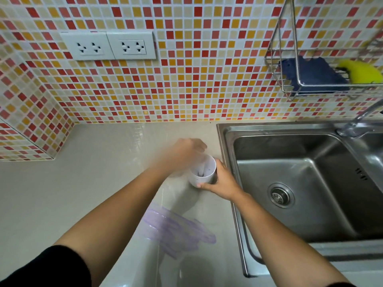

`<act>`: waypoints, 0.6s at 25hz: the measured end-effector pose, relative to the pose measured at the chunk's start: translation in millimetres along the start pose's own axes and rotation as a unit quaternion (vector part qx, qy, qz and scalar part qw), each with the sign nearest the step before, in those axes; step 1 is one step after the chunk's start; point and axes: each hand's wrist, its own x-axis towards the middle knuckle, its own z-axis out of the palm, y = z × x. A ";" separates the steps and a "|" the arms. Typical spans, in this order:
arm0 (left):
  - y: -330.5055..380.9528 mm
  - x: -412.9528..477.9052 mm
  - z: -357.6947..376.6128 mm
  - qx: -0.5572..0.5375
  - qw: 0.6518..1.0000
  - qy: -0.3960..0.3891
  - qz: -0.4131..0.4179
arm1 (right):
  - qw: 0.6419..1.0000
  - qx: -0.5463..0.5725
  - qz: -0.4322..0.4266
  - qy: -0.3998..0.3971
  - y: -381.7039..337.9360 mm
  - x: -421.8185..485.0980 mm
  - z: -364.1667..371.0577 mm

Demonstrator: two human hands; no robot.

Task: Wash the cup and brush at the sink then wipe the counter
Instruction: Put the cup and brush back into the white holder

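A white cup (202,176) stands on the pale counter (99,179) just left of the steel sink (300,199). My right hand (222,181) grips the cup's right side, thumb curled round its near wall. My left hand (186,151) is blurred by motion above the cup's far rim and holds a thin brush handle (204,162) that reaches down into the cup; the brush tip sits in dark liquid at the bottom. Purple paint smears (176,228) streak the counter nearer to me.
A wire rack (294,79) on the tiled wall holds a blue cloth (315,74) and a yellow sponge (360,71). The faucet (356,121) stands at the sink's back right. Two wall sockets (109,46) sit above the counter.
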 end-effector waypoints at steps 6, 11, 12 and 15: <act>-51.4 -8.8 -23.7 0.127 0.986 -0.001 -0.105 | 0.999 0.039 0.032 0.020 6.0 1.4 14.0; -73.2 -10.4 6.3 0.111 0.983 0.044 -0.137 | 0.976 0.182 0.044 0.107 2.3 4.4 -2.9; -71.4 -10.6 7.3 0.093 0.983 0.078 -0.134 | 0.970 0.201 0.045 0.132 1.7 5.9 -13.8; -63.0 -13.6 14.8 0.027 0.990 0.100 -0.096 | 0.977 0.133 0.033 0.162 -0.8 6.9 -48.5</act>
